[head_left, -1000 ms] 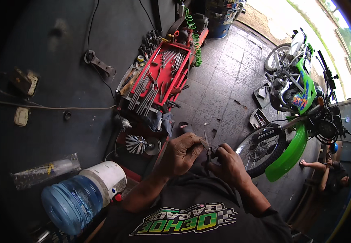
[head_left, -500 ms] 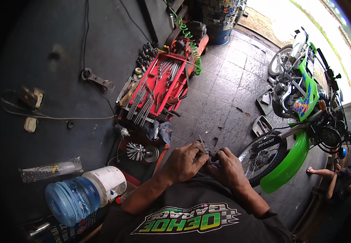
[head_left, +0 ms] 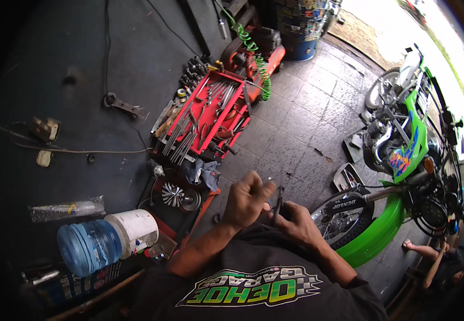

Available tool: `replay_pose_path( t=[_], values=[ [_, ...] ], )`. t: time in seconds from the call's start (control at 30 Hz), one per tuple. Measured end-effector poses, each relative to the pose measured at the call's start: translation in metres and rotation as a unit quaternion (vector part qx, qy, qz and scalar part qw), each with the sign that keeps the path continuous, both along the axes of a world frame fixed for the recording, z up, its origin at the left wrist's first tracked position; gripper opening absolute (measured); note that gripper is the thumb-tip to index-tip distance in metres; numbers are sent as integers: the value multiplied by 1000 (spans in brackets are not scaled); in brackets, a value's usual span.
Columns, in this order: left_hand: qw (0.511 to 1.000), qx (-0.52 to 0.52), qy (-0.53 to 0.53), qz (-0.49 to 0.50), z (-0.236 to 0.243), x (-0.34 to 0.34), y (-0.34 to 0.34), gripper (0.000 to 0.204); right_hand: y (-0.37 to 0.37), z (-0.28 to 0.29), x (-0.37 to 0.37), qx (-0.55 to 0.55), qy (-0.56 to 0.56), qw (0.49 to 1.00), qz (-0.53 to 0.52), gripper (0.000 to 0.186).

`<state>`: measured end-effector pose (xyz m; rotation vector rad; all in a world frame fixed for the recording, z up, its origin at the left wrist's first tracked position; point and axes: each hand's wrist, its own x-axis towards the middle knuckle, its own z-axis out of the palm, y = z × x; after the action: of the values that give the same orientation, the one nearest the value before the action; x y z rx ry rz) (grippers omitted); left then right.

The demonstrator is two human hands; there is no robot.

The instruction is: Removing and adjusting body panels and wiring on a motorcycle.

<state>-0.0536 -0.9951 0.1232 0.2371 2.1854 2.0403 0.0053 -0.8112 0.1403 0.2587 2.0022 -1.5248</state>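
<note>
Both my hands are close together in front of my shirt. My left hand (head_left: pixel 247 202) is closed, its fingers curled and the thumb pressed across them. Whatever it may hold is hidden, apart from a tiny pale spot by the thumb tip. Just to its right, my right hand (head_left: pixel 296 222) is closed on a small, narrow dark part (head_left: pixel 279 202), which stands up between the thumb and fingers. The part's exact kind is too small and blurred to tell.
A red tool tray (head_left: pixel 202 115) with several wrenches stands ahead left, beside a red compressor (head_left: pixel 256 51) with a coiled green hose. A green motorcycle (head_left: pixel 403 139) stands at right. At lower left is a blue water bottle (head_left: pixel 88 247). Another person (head_left: pixel 440 262) sits far right.
My left hand has risen and curled up more, and the thin metal blade seen at its fingertips no longer shows. The dark part in my right hand now stands more upright. The view has shifted slightly.
</note>
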Motion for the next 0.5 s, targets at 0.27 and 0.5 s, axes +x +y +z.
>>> replay_pose_path(
  t=[0.27, 0.5],
  values=[
    [841, 469, -134, 234, -13, -25, 21, 30, 14, -9, 0, 103, 116, 974, 167, 62],
    [844, 455, -85, 270, -12, -21, 42, 32, 12, -21, 2, 136, 199, 958, 153, 43]
  ],
)
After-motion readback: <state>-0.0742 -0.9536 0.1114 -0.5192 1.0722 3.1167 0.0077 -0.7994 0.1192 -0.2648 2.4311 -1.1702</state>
